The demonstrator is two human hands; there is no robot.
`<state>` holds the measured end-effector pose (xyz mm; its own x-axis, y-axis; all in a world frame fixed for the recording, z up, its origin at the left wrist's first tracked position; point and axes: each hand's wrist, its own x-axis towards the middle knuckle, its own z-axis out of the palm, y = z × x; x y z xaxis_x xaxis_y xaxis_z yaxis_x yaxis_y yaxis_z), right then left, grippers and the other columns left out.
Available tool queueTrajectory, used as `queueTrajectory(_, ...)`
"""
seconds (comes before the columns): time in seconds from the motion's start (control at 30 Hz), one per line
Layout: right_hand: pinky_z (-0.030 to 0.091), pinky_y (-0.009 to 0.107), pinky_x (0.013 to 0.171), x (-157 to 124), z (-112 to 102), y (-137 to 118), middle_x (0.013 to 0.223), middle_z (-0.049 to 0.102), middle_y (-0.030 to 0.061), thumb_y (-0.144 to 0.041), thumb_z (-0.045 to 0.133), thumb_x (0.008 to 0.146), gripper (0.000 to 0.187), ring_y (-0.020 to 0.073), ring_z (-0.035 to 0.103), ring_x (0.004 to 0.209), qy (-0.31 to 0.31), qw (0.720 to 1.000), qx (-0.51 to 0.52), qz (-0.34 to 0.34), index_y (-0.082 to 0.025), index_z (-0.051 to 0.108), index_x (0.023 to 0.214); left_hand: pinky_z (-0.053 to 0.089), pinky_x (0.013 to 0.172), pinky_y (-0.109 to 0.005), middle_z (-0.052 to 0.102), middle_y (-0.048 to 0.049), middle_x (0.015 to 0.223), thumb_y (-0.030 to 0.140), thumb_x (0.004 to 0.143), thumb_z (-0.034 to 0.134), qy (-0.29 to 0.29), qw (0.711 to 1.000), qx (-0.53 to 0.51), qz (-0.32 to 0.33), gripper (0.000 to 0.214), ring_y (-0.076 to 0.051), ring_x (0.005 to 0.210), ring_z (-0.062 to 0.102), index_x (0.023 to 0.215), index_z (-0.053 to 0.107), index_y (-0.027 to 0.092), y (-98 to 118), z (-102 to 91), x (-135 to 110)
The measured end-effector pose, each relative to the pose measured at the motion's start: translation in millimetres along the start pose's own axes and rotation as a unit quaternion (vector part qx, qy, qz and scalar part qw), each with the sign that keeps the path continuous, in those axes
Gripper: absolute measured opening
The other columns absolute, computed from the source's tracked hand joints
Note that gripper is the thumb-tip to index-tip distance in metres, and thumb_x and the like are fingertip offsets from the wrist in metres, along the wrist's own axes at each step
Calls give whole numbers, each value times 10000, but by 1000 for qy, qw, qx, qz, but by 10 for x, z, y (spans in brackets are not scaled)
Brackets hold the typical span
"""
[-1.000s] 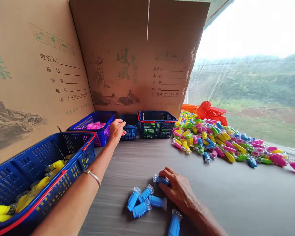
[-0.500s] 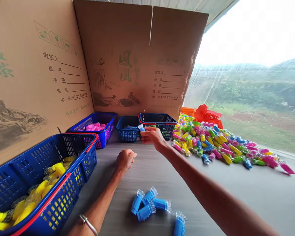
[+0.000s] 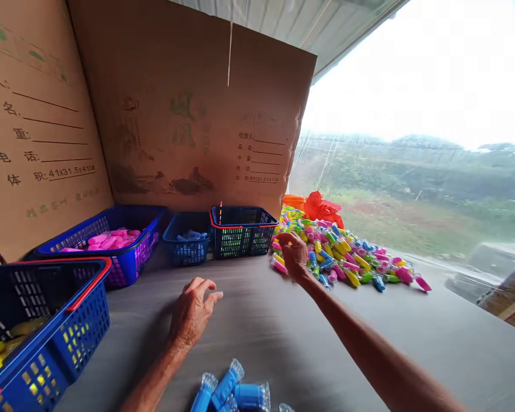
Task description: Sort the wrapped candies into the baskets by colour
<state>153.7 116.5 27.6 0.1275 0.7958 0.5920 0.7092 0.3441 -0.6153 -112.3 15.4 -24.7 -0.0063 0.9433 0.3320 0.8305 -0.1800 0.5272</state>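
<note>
The right hand (image 3: 293,254) reaches to the near edge of the heap of coloured plastic pieces (image 3: 352,260) on the table (image 3: 266,326); whether it grips one cannot be told. The left hand (image 3: 192,313) rests on the table, fingers loosely curled, holding nothing. A few blue pieces (image 3: 229,392) lie near it. A small blue basket (image 3: 187,245) stands against the cardboard wall (image 3: 175,114).

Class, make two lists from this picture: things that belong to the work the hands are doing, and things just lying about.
In the work: right hand at the mixed coloured pile; left hand, open; blue pieces near it; pink-filled basket; blue-filled basket; green-filled basket; yellow-filled basket.
Lying about: red plastic bag; cardboard sheets.
</note>
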Motion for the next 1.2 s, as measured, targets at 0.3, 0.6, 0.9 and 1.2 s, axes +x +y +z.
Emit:
queueTrajectory(0.3, 333, 417, 1047, 1199, 76, 809, 1319, 578, 60, -204, 504, 853, 386, 266, 469, 1243, -164, 954, -243, -59, -267, 657, 1201, 390, 1053, -488, 574, -95, 1360, 552, 847, 599, 43, 973, 188, 130, 585, -327, 1251, 489, 1348, 571, 254, -202, 524, -60)
queueTrajectory(0.6, 328, 543, 1033, 1605, 547, 1049, 1216, 622, 130, -296, 498, 900, 358, 328, 548, 1160, -260, 901, -341, -68, -260, 657, 1218, 349, 1084, -527, 505, -81, 1447, 725, 808, 503, -10, 973, 194, 126, 761, -356, 1340, 409, 1446, 456, 313, -265, 515, -98)
queueTrajectory(0.9, 395, 516, 1030, 1466, 546, 1034, 1180, 652, 107, -385, 557, 935, 281, 274, 589, 1124, -283, 881, -376, -56, -209, 663, 1127, 353, 1091, -512, 530, -79, 1416, 699, 811, 530, 7, 974, 187, 130, 722, -334, 1308, 435, 1412, 500, 301, -222, 489, -97)
queueTrajectory(1.2, 420, 457, 933, 958, 281, 863, 1118, 680, 91, -380, 551, 921, 254, 284, 572, 1118, -274, 887, -360, -91, -228, 664, 1091, 350, 1098, -534, 537, -107, 1403, 634, 846, 541, 3, 974, 186, 131, 655, -334, 1302, 434, 1370, 551, 241, -126, 424, -76)
